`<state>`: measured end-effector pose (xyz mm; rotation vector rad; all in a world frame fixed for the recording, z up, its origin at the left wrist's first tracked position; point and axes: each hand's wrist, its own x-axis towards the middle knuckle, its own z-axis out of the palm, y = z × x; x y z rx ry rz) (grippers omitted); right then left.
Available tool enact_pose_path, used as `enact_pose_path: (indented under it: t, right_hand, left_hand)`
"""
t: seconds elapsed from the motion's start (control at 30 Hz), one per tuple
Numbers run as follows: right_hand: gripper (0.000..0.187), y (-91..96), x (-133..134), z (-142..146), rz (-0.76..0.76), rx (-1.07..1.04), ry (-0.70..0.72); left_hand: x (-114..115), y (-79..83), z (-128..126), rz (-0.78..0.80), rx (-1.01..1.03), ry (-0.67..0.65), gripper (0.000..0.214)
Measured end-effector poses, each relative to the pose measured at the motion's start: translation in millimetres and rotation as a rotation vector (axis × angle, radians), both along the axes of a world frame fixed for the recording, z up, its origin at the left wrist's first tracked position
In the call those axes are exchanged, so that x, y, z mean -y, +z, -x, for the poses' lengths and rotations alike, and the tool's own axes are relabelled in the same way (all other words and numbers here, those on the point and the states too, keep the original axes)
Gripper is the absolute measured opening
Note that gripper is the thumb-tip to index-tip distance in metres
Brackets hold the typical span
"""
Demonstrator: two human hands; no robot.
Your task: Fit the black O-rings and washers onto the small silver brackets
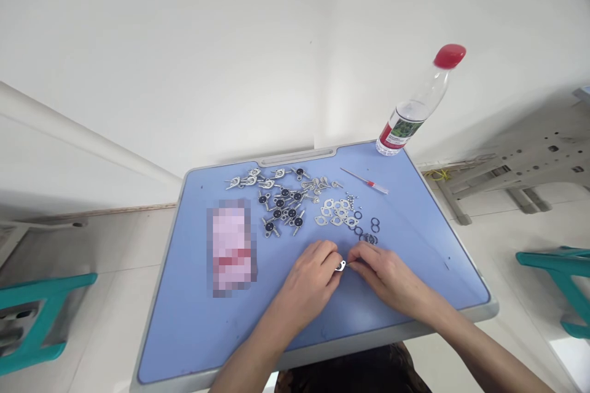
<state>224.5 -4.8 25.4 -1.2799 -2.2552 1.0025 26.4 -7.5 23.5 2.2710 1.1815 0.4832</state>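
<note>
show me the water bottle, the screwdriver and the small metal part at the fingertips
water bottle (426, 95), head view, on its clear body below the red cap
screwdriver (371, 183), head view, on the red of its handle
small metal part (341, 266), head view, on its shiny face

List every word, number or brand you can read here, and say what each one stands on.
None can be read.
The bottle label: print too small to read.
The pink object on the table: blurred, unreadable.
The small metal part: no marking visible.
</note>
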Motion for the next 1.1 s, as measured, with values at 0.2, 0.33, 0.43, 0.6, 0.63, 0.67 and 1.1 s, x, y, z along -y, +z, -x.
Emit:
enact_pose_path:
  t: [0.2,0.33,0.43,0.6,0.63,0.67,1.1]
  right_hand:
    - [0.015,-4.7,1.1,2.9,-0.050,0.023,-0.002]
    - [0.017,-4.9,1.8,3.4,-0.105,0.082,0.021]
    - [0.020,-2.5,1.6,3.8,-0.164,0.183,0.082]
    - [0.021,4.4,-2.7,9.6,-0.195,0.336,0.118]
    - [0.019,5.8,-4.1,11.0,-0.178,0.343,0.114]
    - [0.018,7.1,-5.6,12.1,-0.155,0.346,0.107]
    - [0.017,42.9,-45.5,24.8,0.181,0.392,0.203]
  left_hand:
    - [0.7,1.5,0.0,0.023,-0.001,0.005,0.014]
    - [1.1,1.7,-0.5,-0.002,0.006,0.007,0.015]
    - [1.5,0.8,-0.7,-0.032,0.002,0.010,0.015]
    - [2.1,0.5,-0.6,-0.041,-0.007,0.002,0.015]
    - [2.2,0.6,-0.6,-0.043,-0.004,0.007,0.015]
    - [2.3,0.6,-0.6,-0.044,-0.001,0.013,0.016]
    - [2.3,-3.9,-0.1,-0.048,0.013,0.012,0.012]
